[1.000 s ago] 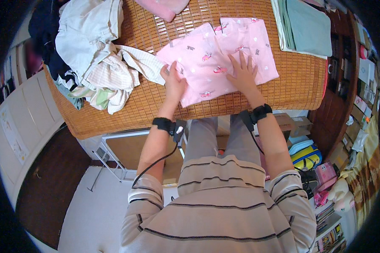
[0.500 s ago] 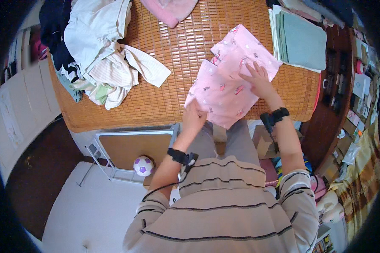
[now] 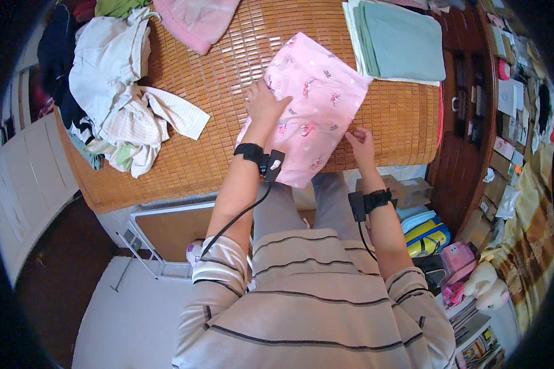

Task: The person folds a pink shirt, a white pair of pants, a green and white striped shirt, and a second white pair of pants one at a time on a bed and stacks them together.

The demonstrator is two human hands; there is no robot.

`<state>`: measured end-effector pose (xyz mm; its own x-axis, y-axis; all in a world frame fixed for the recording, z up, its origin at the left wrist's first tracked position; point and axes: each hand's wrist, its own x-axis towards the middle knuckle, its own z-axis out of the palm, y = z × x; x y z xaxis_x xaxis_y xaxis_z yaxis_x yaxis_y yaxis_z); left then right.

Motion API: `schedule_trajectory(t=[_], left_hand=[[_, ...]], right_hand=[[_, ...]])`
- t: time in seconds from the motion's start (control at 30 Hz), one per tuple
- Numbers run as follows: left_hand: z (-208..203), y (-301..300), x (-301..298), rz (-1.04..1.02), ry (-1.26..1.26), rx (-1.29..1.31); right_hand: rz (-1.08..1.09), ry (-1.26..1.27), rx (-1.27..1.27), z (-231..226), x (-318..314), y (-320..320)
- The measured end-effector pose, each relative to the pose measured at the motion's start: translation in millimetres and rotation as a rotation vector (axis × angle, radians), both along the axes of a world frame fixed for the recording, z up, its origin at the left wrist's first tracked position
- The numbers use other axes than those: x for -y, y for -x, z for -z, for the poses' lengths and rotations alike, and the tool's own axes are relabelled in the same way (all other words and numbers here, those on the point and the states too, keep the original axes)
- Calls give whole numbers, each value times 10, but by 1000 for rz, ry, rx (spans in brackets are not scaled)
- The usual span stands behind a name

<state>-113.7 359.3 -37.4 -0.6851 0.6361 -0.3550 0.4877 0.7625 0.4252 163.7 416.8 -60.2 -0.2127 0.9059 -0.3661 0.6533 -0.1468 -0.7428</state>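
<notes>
Pink printed shorts (image 3: 314, 104) lie on the woven bamboo mat in front of me, their two legs no longer showing apart. My left hand (image 3: 266, 106) rests on their left edge, open, with the thumb stretched over the cloth and the other fingers at the rim. Beside the right edge is my right hand (image 3: 362, 146), its fingers loosely bent and slightly apart, the thumb close to the cloth; I see no fabric gripped in it. The lower end of the shorts hangs at the mat's front edge, above my legs.
A heap of white and dark clothes (image 3: 108, 74) lies at the left. A fluffy pink item (image 3: 197, 21) sits at the far side. Folded green and white cloths (image 3: 403, 43) are stacked at the far right. Below the mat stand a white-framed board (image 3: 172, 234) and a ball (image 3: 194, 251).
The shorts now look folded over, with the gap between the legs gone. My left hand moved up along the left edge; my right hand came off the cloth and down beside it. The view shifted.
</notes>
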Motion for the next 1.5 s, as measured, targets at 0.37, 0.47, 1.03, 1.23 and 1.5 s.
schedule_trajectory(t=[0.37,0.47,1.03,1.23,1.5], left_hand=[[327,-28,103,-175,-263,408],[139,-96,31,-221,-175,474],[-1328,150,22,-363,-886,823],[-915,-428,418,-550,-811,587],[-92,-948,1187,-841,-619,812]], right_hand=[[180,634,-370,109,-53,149],[328,737,-590,46,-78,111],[191,603,-801,-1787,-973,620],[43,333,-666,-1237,-669,272],[-48,570,-333,0,62,-487]])
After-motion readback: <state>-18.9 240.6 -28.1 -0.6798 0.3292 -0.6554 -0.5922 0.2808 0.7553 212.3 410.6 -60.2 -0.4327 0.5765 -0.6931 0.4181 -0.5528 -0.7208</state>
